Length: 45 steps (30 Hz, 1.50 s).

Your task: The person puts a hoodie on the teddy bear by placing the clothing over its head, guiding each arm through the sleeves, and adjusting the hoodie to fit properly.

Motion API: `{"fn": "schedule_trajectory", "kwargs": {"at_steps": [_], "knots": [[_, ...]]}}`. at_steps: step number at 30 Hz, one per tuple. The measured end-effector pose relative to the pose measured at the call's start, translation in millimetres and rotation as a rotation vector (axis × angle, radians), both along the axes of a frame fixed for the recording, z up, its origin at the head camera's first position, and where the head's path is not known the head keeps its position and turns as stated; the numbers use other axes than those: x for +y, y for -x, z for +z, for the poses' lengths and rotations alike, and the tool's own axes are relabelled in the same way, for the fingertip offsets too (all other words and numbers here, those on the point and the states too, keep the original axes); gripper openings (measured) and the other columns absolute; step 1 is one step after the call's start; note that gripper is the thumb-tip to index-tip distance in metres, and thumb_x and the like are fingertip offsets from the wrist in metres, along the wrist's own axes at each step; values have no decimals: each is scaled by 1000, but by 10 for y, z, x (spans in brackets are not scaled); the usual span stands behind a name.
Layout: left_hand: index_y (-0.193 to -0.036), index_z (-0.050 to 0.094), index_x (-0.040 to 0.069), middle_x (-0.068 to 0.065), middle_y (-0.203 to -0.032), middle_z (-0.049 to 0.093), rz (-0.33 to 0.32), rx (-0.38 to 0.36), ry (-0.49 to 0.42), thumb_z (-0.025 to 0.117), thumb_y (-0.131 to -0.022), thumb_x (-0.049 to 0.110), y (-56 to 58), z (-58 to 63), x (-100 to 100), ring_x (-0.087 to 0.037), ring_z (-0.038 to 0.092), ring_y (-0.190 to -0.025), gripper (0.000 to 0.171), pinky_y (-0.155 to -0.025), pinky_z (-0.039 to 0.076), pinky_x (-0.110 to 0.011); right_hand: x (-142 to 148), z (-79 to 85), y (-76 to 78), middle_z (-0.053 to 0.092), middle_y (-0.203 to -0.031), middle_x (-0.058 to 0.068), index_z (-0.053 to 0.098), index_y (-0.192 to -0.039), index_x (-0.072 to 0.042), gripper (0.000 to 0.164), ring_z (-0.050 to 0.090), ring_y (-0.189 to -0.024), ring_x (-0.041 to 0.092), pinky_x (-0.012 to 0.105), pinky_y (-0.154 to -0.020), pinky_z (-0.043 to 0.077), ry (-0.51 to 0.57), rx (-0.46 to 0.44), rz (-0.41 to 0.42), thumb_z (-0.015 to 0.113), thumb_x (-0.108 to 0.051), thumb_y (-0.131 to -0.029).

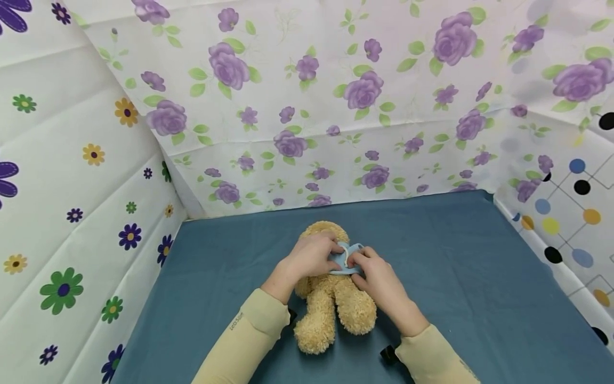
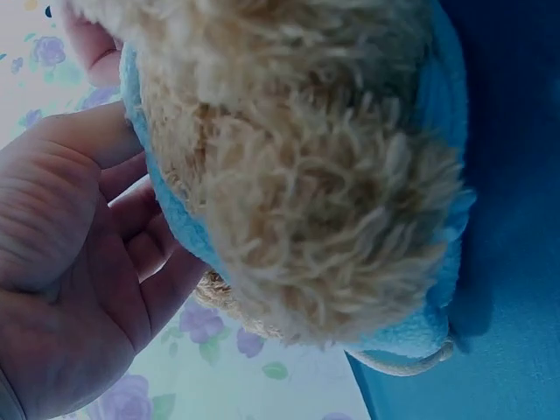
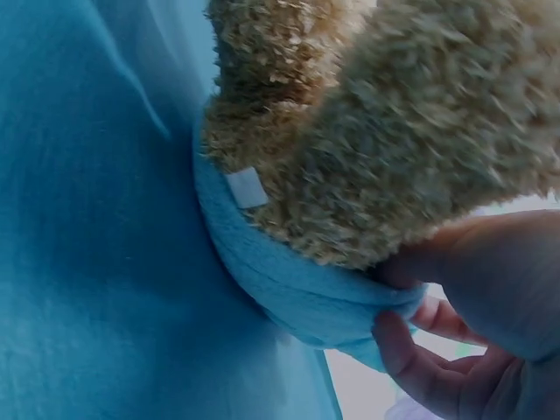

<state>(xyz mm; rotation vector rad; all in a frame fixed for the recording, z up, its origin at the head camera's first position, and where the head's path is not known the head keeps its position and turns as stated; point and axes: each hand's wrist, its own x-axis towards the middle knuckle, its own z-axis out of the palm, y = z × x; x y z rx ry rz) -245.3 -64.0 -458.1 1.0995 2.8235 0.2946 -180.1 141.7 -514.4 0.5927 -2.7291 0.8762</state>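
A curly, light brown teddy bear lies on its back on the blue cloth, legs toward me. Round its torso is a light blue doll's top with a pale cord on the front. My left hand grips the top's left side, covering part of the bear's chest and head. In the left wrist view, its fingers bend at the fabric edge. My right hand pinches the right side; the right wrist view has the hem between thumb and fingers. A small white tag shows beside the hem.
The blue cloth covers the table. Behind it hangs a white sheet with purple roses. A flower-patterned sheet bounds the left side, and a dotted sheet the right. Black wrist straps show at the sleeves.
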Motion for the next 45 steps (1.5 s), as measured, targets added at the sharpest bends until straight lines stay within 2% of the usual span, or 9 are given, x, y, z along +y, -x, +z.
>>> {"fn": "schedule_trajectory", "kwargs": {"at_steps": [5, 12, 23, 26, 33, 35, 38, 41, 45], "knots": [[-130, 80, 24, 4, -111, 64, 6, 13, -13, 86, -94, 38, -8, -33, -26, -7, 54, -78, 39, -63, 46, -25, -59, -11, 1, 60, -110, 6, 70, -100, -17, 22, 53, -77, 14, 35, -63, 45, -39, 44, -4, 82, 0, -94], [-129, 80, 24, 3, -111, 64, 12, 4, -48, 86, -93, 39, -45, -47, -50, -9, 51, -74, 39, -62, 44, -25, -114, -77, 7, 44, -87, -1, 53, -85, -17, 43, 41, -71, 14, 34, -60, 37, -127, 164, -12, 86, 10, -83], [-132, 79, 23, 3, -109, 63, 38, -4, -51, 85, -94, 40, -66, -84, -49, -9, 49, -71, 42, -59, 41, -25, -137, -239, 35, 38, -86, 2, 46, -86, -14, 46, 27, -65, 13, 32, -53, 27, -96, 329, -44, 77, 20, -80], [-132, 79, 23, 4, -109, 63, 47, -8, -55, 85, -94, 39, -68, -78, -55, -9, 49, -70, 42, -59, 41, -25, -96, -199, 46, 40, -88, 2, 49, -89, -14, 43, 32, -67, 12, 31, -54, 31, -64, 273, -9, 77, 17, -82], [-133, 78, 20, 5, -107, 61, 52, -24, -87, 81, -98, 43, -89, -75, -99, -9, 48, -73, 42, -61, 38, -26, 196, 111, 66, 61, -102, -7, 69, -113, -22, 20, 61, -78, 10, 30, -66, 54, 231, -147, 236, 80, -13, -99], [-133, 78, 20, 5, -107, 61, 64, -33, -117, 79, -98, 47, -92, -96, -109, -9, 49, -74, 44, -62, 39, -26, 270, 166, 93, 67, -104, -4, 72, -118, -20, 14, 65, -77, 12, 34, -66, 56, 301, -172, 213, 75, -22, -104], [-132, 79, 20, 6, -111, 63, 94, -51, -156, 78, -97, 53, -94, -125, -118, -7, 51, -76, 48, -62, 43, -26, 342, 188, 139, 71, -103, -3, 74, -118, -18, 15, 66, -76, 13, 36, -64, 54, 347, -149, 58, 70, -29, -108], [-132, 79, 22, 7, -116, 64, 121, -73, -167, 79, -95, 56, -96, -153, -129, -7, 52, -78, 50, -63, 44, -27, 388, 169, 165, 73, -103, -1, 77, -116, -18, 13, 66, -78, 12, 36, -64, 53, 328, -151, -71, 69, -25, -108], [-133, 78, 23, 6, -118, 63, 140, -100, -172, 82, -94, 53, -108, -164, -147, -10, 52, -79, 50, -63, 42, -28, 400, 133, 176, 75, -107, 0, 80, -115, -18, 12, 68, -83, 12, 36, -68, 56, 258, -133, -55, 73, -18, -105]]}}
